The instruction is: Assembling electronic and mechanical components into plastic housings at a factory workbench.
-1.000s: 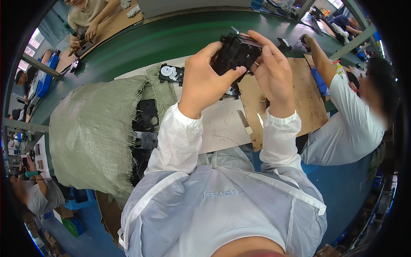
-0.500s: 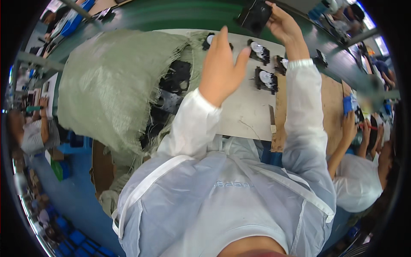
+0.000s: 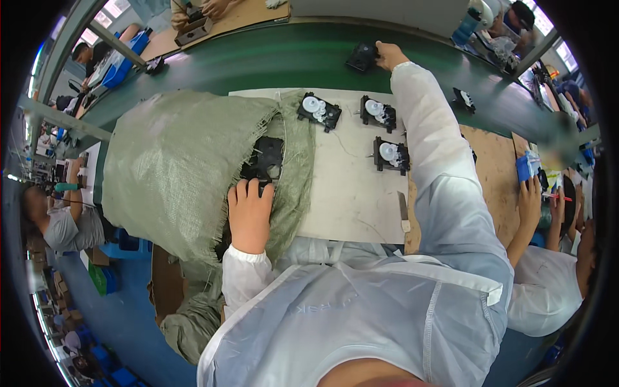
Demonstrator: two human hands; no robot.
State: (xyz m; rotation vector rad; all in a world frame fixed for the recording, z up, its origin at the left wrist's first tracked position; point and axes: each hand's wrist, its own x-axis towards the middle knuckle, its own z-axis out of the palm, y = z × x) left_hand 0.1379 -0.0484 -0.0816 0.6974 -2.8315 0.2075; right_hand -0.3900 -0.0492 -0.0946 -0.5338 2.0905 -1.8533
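Right hand [image 3: 391, 57] touches boxy black part [image 3: 361, 57]; woven sack [image 3: 171, 161] frays.

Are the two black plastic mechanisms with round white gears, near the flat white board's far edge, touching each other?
Apart: the head view shows white board between the left mechanism and the right mechanism.

A bulging green woven sack [image 3: 174, 168] holding black parts [image 3: 269, 153] lies left of a flat white board [image 3: 342, 200]. Boxy black, white-geared mechanisms [image 3: 391, 155] sit on it, a flat green belt [image 3: 277, 61] behind.
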